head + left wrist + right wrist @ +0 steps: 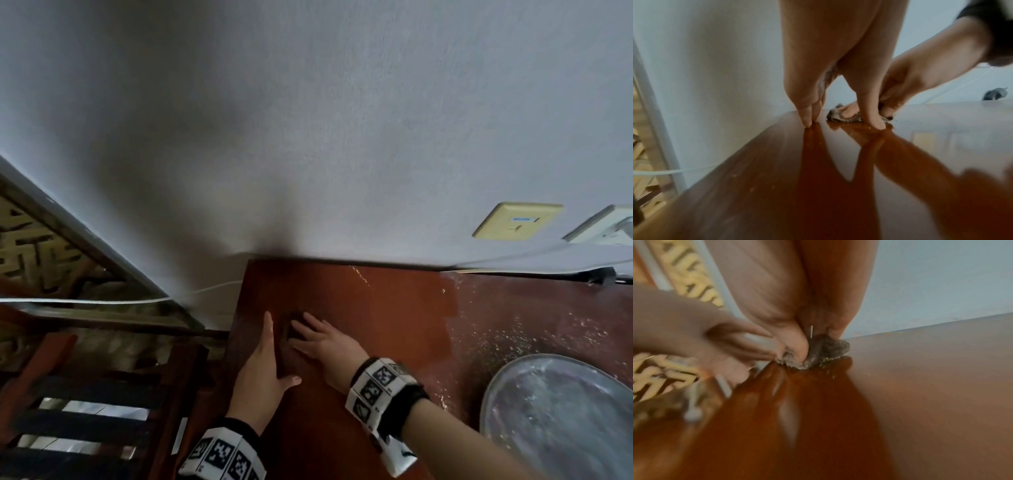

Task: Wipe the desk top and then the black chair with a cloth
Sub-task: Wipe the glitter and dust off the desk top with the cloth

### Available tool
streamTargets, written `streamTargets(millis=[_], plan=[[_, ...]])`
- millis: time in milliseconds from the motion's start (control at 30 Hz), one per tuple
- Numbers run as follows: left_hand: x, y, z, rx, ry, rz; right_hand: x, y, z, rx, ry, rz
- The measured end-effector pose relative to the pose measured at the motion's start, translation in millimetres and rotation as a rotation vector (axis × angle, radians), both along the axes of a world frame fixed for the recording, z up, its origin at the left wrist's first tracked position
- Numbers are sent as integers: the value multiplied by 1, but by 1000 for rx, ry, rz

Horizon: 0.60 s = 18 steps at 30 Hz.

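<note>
A dark, crumpled cloth (289,330) lies on the reddish-brown desk top (376,308) near its left end. My right hand (318,337) lies over the cloth; its thumb (795,345) and fingers pinch the bunched cloth (826,348) against the wood. My left hand (265,356) stands on edge just left of the cloth, fingers straight, with fingertips (807,118) and thumb touching the desk. It holds nothing. The cloth (838,116) shows behind the left thumb.
Pale crumbs and dust (513,339) cover the desk's right part. A round glass plate (565,421) sits at the front right. A dark slatted seat (85,411) stands left of the desk. Wall outlets (517,221) and a white cable (102,301) are behind.
</note>
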<state>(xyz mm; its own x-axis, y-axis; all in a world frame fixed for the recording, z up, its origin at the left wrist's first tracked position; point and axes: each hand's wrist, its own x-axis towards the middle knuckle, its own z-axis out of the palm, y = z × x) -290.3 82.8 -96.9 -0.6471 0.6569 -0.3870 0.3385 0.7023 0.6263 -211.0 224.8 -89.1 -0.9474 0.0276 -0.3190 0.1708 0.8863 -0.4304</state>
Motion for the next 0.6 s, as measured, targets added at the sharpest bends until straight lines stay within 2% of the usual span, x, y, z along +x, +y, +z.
streamTargets(millis=[33, 100, 200, 233, 267, 400, 500, 567, 600], plan=[[0, -2, -1, -2, -11, -5, 6, 0, -1, 19, -9, 62], [2, -7, -1, -5, -41, -13, 12, 27, -5, 37, 3, -6], [4, -14, 2, -4, -78, -20, 19, 70, -11, 109, 29, -432], [5, -16, 4, -2, -79, -19, 17, 69, -12, 126, 23, -488], [5, -17, 5, -1, -74, -17, 14, 58, -9, 120, 9, -467], [5, -17, 7, -8, -54, -31, 22, -25, -3, 20, 3, 34], [5, -20, 8, -37, -87, -66, 41, -32, -11, -19, 21, 248], [5, -23, 9, -63, -112, -100, 40, -4, -10, 20, 128, 234], [5, -24, 10, -68, -118, -112, 39, 15, -8, 42, 153, 115]])
